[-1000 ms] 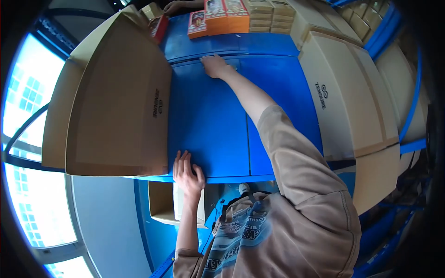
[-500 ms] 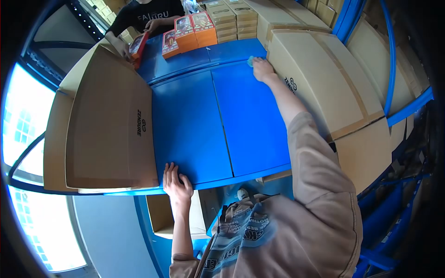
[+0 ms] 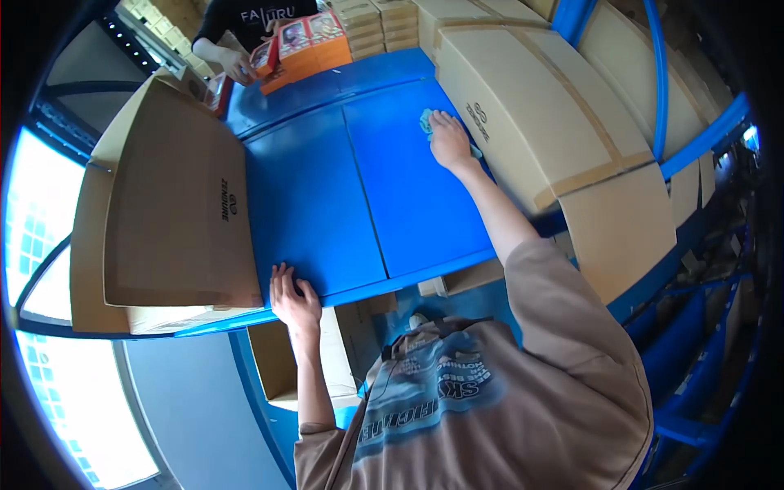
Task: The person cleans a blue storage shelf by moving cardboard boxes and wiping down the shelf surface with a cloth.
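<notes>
My right hand [image 3: 452, 144] presses a light teal cloth [image 3: 425, 122] onto the blue shelf surface [image 3: 314, 204], close to the right-hand cardboard box. Cloth shows beyond the fingertips, and a little more appears at the hand's right side. At the near edge of the shelf, my left hand [image 3: 296, 300] rests with its fingers stretched over the surface, holding nothing. An open-flapped cardboard box [image 3: 175, 204] stands just left of that hand.
On the right lies a long taped cardboard box [image 3: 523, 106]. Orange boxes [image 3: 314, 49] and stacked brown boxes [image 3: 371, 28] sit at the back. A person [image 3: 253, 20] across the shelf touches an orange box. Below is another open box [image 3: 265, 355].
My right hand has drawn the cloth back from the far seam, toward me. My left hand stays on the near edge. The other person's hand has shifted to the orange boxes.
</notes>
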The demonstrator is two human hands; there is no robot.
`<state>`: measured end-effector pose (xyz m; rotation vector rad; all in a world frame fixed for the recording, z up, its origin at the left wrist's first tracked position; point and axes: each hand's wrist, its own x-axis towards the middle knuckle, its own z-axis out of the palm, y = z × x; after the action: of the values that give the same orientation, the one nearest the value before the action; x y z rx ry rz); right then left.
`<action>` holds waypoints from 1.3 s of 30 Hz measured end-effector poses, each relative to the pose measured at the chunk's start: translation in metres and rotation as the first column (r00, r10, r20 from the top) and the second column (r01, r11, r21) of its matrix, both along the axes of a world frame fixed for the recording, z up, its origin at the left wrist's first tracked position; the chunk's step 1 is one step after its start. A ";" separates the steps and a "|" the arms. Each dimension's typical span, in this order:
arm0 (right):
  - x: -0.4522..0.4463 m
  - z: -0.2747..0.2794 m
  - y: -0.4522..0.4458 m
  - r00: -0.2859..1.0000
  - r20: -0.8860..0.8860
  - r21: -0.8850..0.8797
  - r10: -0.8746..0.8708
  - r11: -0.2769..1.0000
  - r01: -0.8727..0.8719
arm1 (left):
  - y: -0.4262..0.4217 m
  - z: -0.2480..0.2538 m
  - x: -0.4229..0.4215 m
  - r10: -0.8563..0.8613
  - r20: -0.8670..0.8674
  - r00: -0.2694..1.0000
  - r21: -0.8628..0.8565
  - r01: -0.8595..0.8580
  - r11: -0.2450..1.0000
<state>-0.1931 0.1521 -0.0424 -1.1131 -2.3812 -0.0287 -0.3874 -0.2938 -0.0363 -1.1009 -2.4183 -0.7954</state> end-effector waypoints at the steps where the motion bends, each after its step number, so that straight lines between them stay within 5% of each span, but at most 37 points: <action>1: 0.014 0.004 -0.024 1.000 0.004 -0.012 -0.012 1.000 0.012 | 0.002 -0.001 -0.001 0.010 0.002 1.000 0.013 -0.010 1.000; 10: 0.147 0.044 -0.213 0.988 -0.075 -0.131 0.134 0.981 -0.143 | 0.006 -0.001 -0.005 0.037 -0.049 0.998 0.060 -0.034 0.998; 16: 0.168 0.034 -0.229 0.995 -0.026 -0.163 0.092 0.982 -0.095 | -0.004 -0.006 -0.004 0.015 -0.048 0.999 0.061 -0.012 0.998; 31: 0.054 0.026 -0.100 0.980 0.099 -0.187 0.175 0.970 -0.155 | -0.003 0.001 -0.008 -0.025 -0.017 1.000 0.090 0.027 0.996; 39: -0.031 0.010 -0.006 0.988 0.135 -0.162 0.074 0.985 -0.051 | -0.003 0.005 -0.005 0.004 -0.049 0.999 0.043 -0.002 0.999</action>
<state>-0.2246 0.1460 -0.0321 -1.1406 -2.5808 0.1090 -0.3928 -0.2963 -0.0309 -1.0877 -2.3517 -0.8061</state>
